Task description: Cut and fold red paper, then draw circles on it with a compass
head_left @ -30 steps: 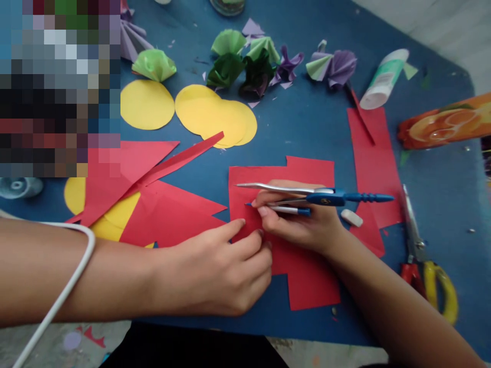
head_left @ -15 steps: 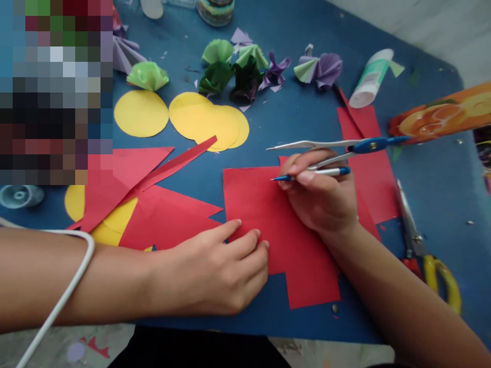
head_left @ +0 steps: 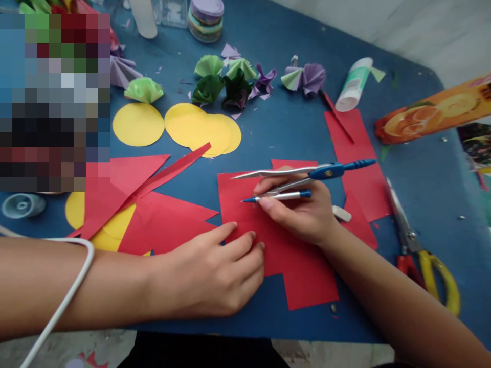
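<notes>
My right hand grips a drawing compass with blue and silver parts, held sideways over a sheet of red paper. The compass's needle leg and its blue-tipped pencil leg both point left. Whether either tip touches the sheet I cannot tell. My left hand lies with its fingers apart on the lower left edge of that sheet, holding nothing. Left of it lie more cut pieces of red paper, partly over yellow circles. A white eraser rests beside my right wrist.
Yellow paper circles and folded green and purple paper pieces lie farther back. Scissors with yellow and red handles sit at the right, near an orange box and a glue stick. A white cable crosses my left forearm.
My right hand has moved left and a little toward me with the compass, now over the red sheet's upper left part. The eraser has come into view. My left hand stays on the paper.
</notes>
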Tool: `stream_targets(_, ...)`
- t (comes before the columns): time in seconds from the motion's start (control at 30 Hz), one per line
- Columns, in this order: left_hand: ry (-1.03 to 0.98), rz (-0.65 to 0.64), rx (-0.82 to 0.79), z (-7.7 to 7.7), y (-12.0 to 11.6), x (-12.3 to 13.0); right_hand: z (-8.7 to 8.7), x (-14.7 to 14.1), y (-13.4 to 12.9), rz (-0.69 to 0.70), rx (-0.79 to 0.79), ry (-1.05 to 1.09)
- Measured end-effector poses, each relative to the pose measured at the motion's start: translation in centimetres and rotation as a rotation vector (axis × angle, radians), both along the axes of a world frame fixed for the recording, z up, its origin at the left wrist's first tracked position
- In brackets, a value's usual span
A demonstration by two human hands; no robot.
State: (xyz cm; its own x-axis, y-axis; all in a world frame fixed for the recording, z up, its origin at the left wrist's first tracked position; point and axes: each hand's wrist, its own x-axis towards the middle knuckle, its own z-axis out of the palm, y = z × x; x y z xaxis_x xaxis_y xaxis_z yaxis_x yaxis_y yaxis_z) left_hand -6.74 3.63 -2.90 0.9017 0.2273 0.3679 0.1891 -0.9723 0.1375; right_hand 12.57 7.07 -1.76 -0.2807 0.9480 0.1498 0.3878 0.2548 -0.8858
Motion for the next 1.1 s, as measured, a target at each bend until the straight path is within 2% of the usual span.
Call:
stream_targets(0.17, -0.018, -0.003, 0.003, -0.2, 0.0, 0.0, 0.1, -0.4, -0.2, 0.07, 0.022, -0.029)
stream_targets(0.4, -0.026, 0.002, -0.003, -0.4, -0.1, 0.0, -0.2, 0.0, 0.1, -0.03, 0.019, -0.047)
stream_targets(0.87, -0.016, -0.003, 0.006, -0.5, -0.1, 0.0, -0.2, 0.0, 0.1, -0.027, 0.03, -0.061)
stream_targets(1.1, -0.023, -0.019, 0.025, -0.6, 0.0, 0.0, -1.2, -0.2, -0.1, -0.074, 0.12, 0.013)
